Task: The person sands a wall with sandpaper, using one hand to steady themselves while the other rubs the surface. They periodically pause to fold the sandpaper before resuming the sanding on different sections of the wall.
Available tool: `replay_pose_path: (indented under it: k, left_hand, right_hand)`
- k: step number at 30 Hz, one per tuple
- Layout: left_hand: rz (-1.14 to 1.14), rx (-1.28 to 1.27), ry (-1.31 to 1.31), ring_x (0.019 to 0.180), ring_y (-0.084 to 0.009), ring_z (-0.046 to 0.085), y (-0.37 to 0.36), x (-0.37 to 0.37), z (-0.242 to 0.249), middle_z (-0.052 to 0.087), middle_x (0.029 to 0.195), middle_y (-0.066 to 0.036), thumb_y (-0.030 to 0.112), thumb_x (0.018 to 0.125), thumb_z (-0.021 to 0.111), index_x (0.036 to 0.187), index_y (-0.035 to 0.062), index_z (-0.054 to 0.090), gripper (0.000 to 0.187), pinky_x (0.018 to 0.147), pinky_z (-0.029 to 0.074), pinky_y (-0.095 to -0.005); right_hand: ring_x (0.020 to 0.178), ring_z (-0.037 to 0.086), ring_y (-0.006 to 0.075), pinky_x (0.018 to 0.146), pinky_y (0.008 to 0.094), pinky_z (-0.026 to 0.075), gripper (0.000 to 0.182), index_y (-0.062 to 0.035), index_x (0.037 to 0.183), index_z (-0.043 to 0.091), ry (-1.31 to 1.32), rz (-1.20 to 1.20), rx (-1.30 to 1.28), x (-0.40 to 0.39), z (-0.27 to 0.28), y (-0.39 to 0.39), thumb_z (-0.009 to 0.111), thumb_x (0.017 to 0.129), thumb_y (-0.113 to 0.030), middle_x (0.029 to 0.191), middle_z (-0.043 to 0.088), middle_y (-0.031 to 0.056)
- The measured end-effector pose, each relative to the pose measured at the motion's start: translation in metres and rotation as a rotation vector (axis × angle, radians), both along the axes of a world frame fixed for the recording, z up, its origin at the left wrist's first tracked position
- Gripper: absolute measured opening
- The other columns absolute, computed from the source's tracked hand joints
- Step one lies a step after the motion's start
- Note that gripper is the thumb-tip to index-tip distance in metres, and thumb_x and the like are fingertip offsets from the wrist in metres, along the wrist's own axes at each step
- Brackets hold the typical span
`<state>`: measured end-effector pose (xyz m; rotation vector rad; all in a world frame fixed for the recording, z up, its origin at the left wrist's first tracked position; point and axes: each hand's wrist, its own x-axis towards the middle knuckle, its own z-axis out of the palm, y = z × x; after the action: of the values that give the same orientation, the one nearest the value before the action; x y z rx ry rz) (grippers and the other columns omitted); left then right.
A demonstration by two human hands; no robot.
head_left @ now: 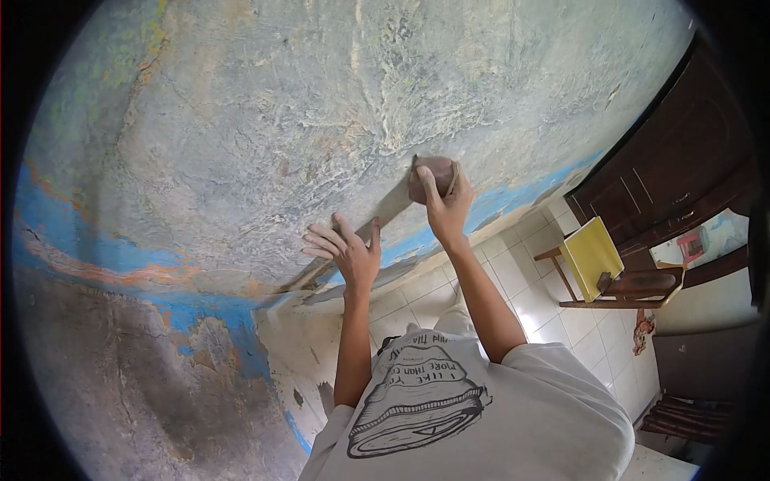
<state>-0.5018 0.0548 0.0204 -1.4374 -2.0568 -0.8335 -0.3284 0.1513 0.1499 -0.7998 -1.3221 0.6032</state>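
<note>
A folded piece of brown sandpaper (434,178) is gripped in my right hand (451,207), its face against the rough grey wall (305,104). My thumb lies across the sheet, while the other fingers are partly hidden behind it. To the left, my left hand (350,255) rests with spread fingers at the wall and holds nothing. Both hands are close to a band of blue paint (481,210) along the wall's lower part. Ridges, scrapes and flaking patches mark the wall surface around them.
A wooden chair with a yellow board (592,255) stands at the right on the white tiled floor (513,272). Behind it is a dark wooden cabinet (666,152). On the left, a second wall (144,377) with peeling paint meets the first at a corner.
</note>
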Motion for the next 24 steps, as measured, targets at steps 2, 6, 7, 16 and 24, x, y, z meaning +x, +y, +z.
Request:
replay_pose_path:
  k: [2,6,7,16,24]
  left_hand:
    - [0.0,-0.02,-0.02,0.145,-0.0626,-0.036,-0.001,0.0,-0.002,-0.02,0.158,-0.051,0.062,0.101,0.059,0.156,-0.0138,0.034,0.097,0.105,-0.02,-0.0822]
    - [0.009,-0.018,-0.022,0.145,-0.0626,-0.035,-0.001,0.0,-0.001,-0.019,0.158,-0.051,0.061,0.101,0.06,0.156,-0.0134,0.034,0.096,0.106,-0.019,-0.0828]
    - [0.006,-0.027,-0.023,0.145,-0.0627,-0.035,-0.003,0.001,-0.002,-0.019,0.158,-0.051,0.061,0.101,0.059,0.156,-0.0133,0.034,0.096,0.106,-0.019,-0.0829]
    - [-0.022,-0.007,-0.001,0.145,-0.0653,-0.033,-0.004,0.0,-0.001,-0.02,0.158,-0.052,0.062,0.101,0.059,0.159,-0.0117,0.023,0.101,0.106,-0.019,-0.0832]
    - [-0.041,0.02,0.032,0.146,-0.0662,-0.03,-0.004,-0.002,0.003,-0.02,0.159,-0.051,0.059,0.1,0.062,0.164,-0.0085,0.012,0.106,0.107,-0.018,-0.0823]
  right_hand:
    - [0.076,0.068,0.0157,0.068,0.0319,0.054,0.028,0.005,0.102,0.069,0.069,-0.008,-0.013,-0.006,-0.003,-0.001,0.08,0.096,-0.02,0.087,0.074,0.0148]
    - [0.074,0.068,0.0171,0.068,0.0332,0.054,0.029,0.0054,0.102,0.069,0.149,-0.037,0.023,-0.019,0.023,-0.002,0.08,0.096,-0.021,0.085,0.075,0.0161]
    - [0.074,0.068,0.017,0.068,0.0332,0.054,0.029,0.0054,0.102,0.069,0.136,-0.046,0.01,-0.018,0.017,-0.003,0.08,0.096,-0.02,0.085,0.075,0.0161]
    - [0.077,0.068,0.0156,0.069,0.0323,0.054,0.029,0.0061,0.105,0.07,0.199,-0.077,-0.069,-0.027,0.003,-0.007,0.079,0.097,-0.021,0.087,0.075,0.0146]
    - [0.086,0.066,0.0125,0.077,0.0297,0.053,0.032,0.0067,0.111,0.071,0.311,-0.036,-0.232,-0.036,-0.007,-0.016,0.077,0.099,-0.022,0.095,0.076,0.0114]
